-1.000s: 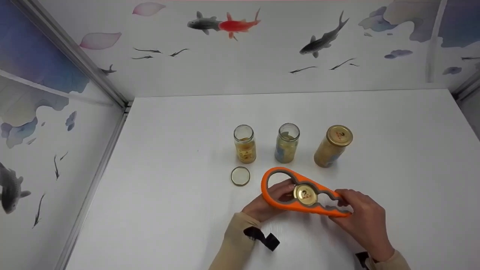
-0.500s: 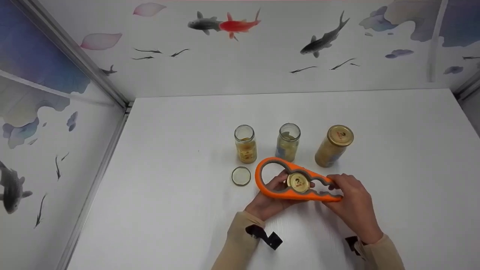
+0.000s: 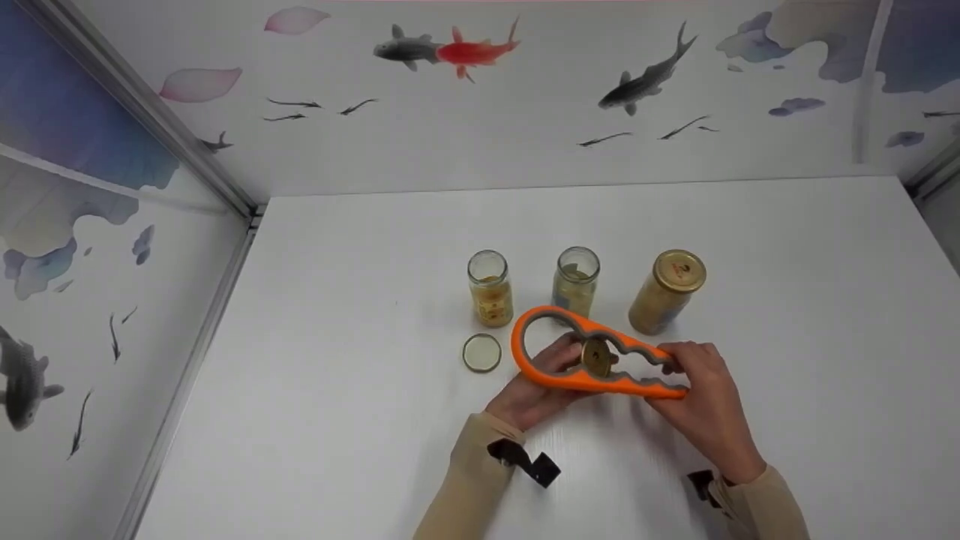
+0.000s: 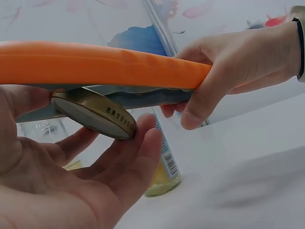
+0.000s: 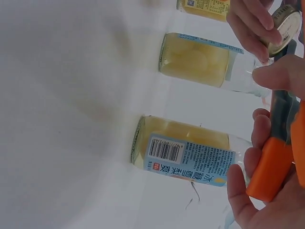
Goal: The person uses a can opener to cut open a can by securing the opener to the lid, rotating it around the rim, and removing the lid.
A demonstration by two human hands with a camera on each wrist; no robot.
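My right hand (image 3: pixel 709 405) grips the two handles of an orange jar opener (image 3: pixel 562 378) with grey toothed inner edges, held above the table. In the opener's gap sits a gold jar lid (image 3: pixel 596 357), tilted up on one side. My left hand (image 3: pixel 534 397) holds this lid from below; in the left wrist view its thumb is at one end of the lid (image 4: pixel 97 113) and its fingers curl under the other. No jar hangs beneath the lid, whose pale underside shows. The opener covers part of the thumb.
Behind the hands stand two uncapped glass jars, the left one (image 3: pixel 492 304) and the middle one (image 3: pixel 576 289), partly covered by the opener. To their right is a jar with its gold lid on (image 3: pixel 664 296). Another lid (image 3: pixel 481 353) lies upside down on the white table (image 3: pixel 337 360).
Both hands and the opener have moved slightly up and left in the head view. The lid, earlier facing up flat in the opener, now tips steeply on its edge between the left fingers.
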